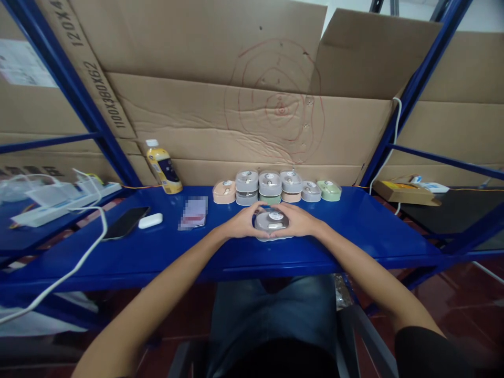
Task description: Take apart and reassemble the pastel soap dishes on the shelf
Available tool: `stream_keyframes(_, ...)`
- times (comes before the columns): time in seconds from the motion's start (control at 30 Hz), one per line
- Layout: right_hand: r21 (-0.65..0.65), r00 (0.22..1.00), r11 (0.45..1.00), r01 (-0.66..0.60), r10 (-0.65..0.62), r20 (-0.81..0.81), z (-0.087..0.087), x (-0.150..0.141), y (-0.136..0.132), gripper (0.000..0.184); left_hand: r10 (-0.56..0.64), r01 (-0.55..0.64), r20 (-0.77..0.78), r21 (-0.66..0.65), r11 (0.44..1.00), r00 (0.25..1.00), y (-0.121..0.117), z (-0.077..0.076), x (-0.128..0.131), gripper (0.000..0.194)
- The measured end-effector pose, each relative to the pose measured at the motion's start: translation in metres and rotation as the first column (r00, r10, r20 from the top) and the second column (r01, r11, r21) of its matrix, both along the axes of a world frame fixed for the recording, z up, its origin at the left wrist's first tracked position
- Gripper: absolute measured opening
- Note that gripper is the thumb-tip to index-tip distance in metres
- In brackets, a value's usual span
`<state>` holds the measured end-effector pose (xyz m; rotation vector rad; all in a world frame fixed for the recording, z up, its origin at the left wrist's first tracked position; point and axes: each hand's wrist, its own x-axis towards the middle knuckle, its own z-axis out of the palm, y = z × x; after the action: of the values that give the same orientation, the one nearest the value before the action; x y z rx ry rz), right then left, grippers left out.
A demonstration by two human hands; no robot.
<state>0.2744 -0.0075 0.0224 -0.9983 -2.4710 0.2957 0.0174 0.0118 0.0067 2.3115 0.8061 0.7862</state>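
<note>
Plastic boxes (270,184) stand behind the case (271,220); left fingers (250,210) and right fingers (290,211) grasp it.

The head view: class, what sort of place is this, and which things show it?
Probably a makeshift workstation in a workshop or storeroom: a blue tabletop set between blue rack posts, large cardboard sheets behind, and small lidded cases lined up, some stacked.

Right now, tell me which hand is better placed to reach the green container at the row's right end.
Probably the right hand: it's nearer that green container, while the left hand is across the held container.
</note>
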Motion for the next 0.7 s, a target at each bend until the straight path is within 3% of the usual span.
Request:
stream_keyframes(0.1, -0.001, 0.997, 1.000, 0.014, -0.014, -0.074, 0.003, 0.014, 0.003, 0.092, 0.017, -0.017, -0.008, 0.034, 0.999, 1.000, 0.000, 0.000, -0.002, 0.090)
stream_keyframes(0.17, -0.015, 0.985, 0.999, 0.037, -0.039, -0.171, 0.006, 0.032, 0.009, 0.079, 0.022, -0.019, -0.028, 0.079, 0.997, 0.999, -0.001, 0.002, -0.003, 0.086)
stream_keyframes(0.27, -0.073, 0.953, 0.984, 0.163, -0.176, -0.246, 0.011, 0.063, 0.021, 0.067, 0.017, -0.003, -0.101, 0.132, 0.991, 0.995, -0.005, 0.005, -0.002, 0.079)
stream_keyframes(0.4, -0.145, 0.915, 0.934, 0.326, -0.351, -0.198, 0.010, 0.091, 0.032, 0.068, -0.001, 0.027, -0.168, 0.157, 0.987, 0.986, -0.008, 0.004, 0.001, 0.052)
stream_keyframes(0.53, -0.174, 0.900, 0.918, 0.355, -0.387, -0.202, 0.006, 0.096, 0.037, 0.069, -0.002, 0.013, -0.073, 0.156, 0.988, 0.997, -0.005, 0.002, 0.000, 0.033)
stream_keyframes(0.7, -0.203, 0.886, 0.898, 0.390, -0.426, -0.185, 0.006, 0.100, 0.041, 0.070, 0.160, -0.179, 0.129, 0.152, 0.972, 0.979, 0.009, 0.003, -0.008, 0.041)
